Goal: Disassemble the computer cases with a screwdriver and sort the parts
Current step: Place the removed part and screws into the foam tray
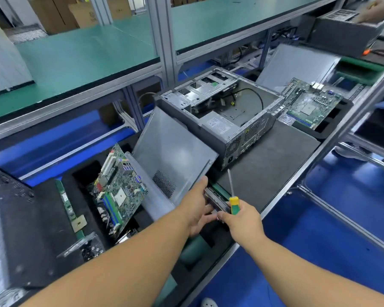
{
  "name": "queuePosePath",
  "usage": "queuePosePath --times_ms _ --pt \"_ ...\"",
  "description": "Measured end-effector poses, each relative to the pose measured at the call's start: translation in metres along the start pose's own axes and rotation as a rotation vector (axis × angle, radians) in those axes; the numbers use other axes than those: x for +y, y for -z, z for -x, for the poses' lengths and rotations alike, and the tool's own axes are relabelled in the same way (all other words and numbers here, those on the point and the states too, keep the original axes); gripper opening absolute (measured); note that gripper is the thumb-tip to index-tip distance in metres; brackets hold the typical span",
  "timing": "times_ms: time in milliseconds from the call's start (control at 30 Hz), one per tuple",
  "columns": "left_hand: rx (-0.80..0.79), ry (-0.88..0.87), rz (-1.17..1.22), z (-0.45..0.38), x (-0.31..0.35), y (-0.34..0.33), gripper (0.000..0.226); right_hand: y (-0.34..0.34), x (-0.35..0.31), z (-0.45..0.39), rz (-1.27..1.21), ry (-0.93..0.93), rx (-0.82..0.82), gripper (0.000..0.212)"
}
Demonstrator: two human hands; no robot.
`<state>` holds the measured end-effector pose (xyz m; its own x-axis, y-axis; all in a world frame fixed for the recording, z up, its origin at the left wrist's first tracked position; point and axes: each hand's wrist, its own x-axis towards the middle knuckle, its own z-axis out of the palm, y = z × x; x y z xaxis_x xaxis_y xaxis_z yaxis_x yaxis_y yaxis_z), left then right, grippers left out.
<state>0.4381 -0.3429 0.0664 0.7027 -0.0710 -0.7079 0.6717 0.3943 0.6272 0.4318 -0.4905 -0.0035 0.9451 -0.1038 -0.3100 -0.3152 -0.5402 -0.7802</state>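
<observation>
Both hands grip one item at lower centre of the frame: a flat dark drive-like part (215, 201), its make unreadable.

- Left hand (195, 207): I see it curled round the near-left edge of the part, thumb on top; fingers partly hidden beneath.
- Right hand (242, 220): wrapped round the yellow-green handle of the screwdriver (232, 196), shaft pointing up-frame; fingertips also pinch the right end of the same part.
- Computer case (220, 120): centre of the frame, on the dark mat (275, 156), open side up, motherboard bay bare; power supply (217, 126) in the near corner, one black cable looped inside.
- Side panel (175, 151): leaning against the case's left side, touching it, just above my left hand.
- Motherboard (118, 187): lower left, standing tilted in a foam slot (84, 173).
- Second motherboard (308, 105): right of centre, lying in another foam tray, just beside the case.
- Another dark case (11, 229): far left edge, well apart.
- Another person's hand (374, 9): upper right corner, on a separate case.

Step in hand, as I judge it: sorting, with the removed part being lowered into a foam slot at the near edge, below the side panel.

Next move calls for: seating the part squarely in its slot without the screwdriver shaft fouling the panel, then letting go with both hands and returning to the case for the power supply and drive cage screws
</observation>
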Motion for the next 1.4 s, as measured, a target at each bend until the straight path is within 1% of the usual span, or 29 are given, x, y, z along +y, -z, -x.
queuePosePath --times_ms 33,67,100,133,200,233,300,367,433,500,600,667,700,767,833,933,1033,1167,1300,1400 --pt "0.010 0.006 0.021 0.000 -0.001 0.000 0.040 -0.003 0.003 -0.002 -0.007 -0.022 -0.048 0.025" --pt "0.009 0.011 0.057 0.002 -0.001 0.000 0.047 -0.005 0.005 -0.003 -0.027 -0.049 -0.101 0.026" --pt "0.017 0.017 0.093 0.003 -0.002 0.001 0.065 -0.007 0.007 -0.004 -0.058 -0.073 -0.145 0.029" --pt "0.024 0.027 0.132 0.002 -0.003 0.003 0.078 -0.008 0.010 -0.004 -0.080 -0.091 -0.170 0.030" --pt "0.015 0.028 0.193 0.001 -0.005 0.010 0.088 -0.009 0.012 -0.003 -0.105 -0.091 -0.170 0.031" --pt "0.014 0.025 0.215 0.001 -0.006 0.014 0.089 -0.009 0.012 -0.002 -0.098 -0.074 -0.148 0.029" --pt "0.018 0.013 0.207 0.003 -0.008 0.023 0.086 -0.009 0.004 0.003 -0.028 -0.016 -0.049 0.020" --pt "0.033 -0.021 0.128 0.010 -0.008 0.034 0.075 -0.008 -0.012 0.011 0.047 0.048 0.044 0.006" --pt "0.046 -0.109 0.038 0.021 -0.005 0.047 0.055 -0.010 -0.036 0.023 0.081 0.118 0.056 0.018" --pt "0.068 -0.223 -0.016 0.037 0.004 0.062 0.037 -0.017 -0.065 0.037 0.070 0.187 -0.025 0.025" --pt "0.122 -0.406 -0.064 0.078 0.026 0.094 0.023 -0.044 -0.118 0.067 -0.023 0.288 -0.237 0.021" --pt "0.154 -0.500 -0.072 0.111 0.037 0.122 0.023 -0.071 -0.152 0.093 -0.184 0.268 -0.409 0.015" --pt "0.165 -0.540 -0.074 0.128 0.040 0.139 0.025 -0.086 -0.168 0.107 -0.251 0.254 -0.479 0.016" --pt "0.215 -0.599 -0.071 0.160 0.042 0.173 0.030 -0.118 -0.199 0.136 -0.344 0.256 -0.573 0.023" --pt "0.307 -0.654 -0.032 0.191 0.044 0.209 0.030 -0.149 -0.226 0.164 -0.381 0.274 -0.636 0.025" --pt "0.441 -0.691 0.046 0.232 0.040 0.264 0.028 -0.192 -0.257 0.205 -0.391 0.255 -0.777 0.025" --pt "0.549 -0.709 0.069 0.267 0.023 0.315 0.030 -0.233 -0.272 0.243 -0.372 0.252 -0.934 0.021" --pt "0.678 -0.731 0.072 0.300 -0.016 0.369 0.028 -0.279 -0.279 0.288 -0.320 0.243 -1.015 0.020" --pt "0.738 -0.753 0.096 0.324 -0.053 0.398 0.038 -0.309 -0.279 0.327 -0.310 0.208 -1.118 0.032" --pt "0.824 -0.782 0.120 0.338 -0.078 0.401 0.045 -0.318 -0.275 0.346 -0.310 0.139 -1.229 0.039"
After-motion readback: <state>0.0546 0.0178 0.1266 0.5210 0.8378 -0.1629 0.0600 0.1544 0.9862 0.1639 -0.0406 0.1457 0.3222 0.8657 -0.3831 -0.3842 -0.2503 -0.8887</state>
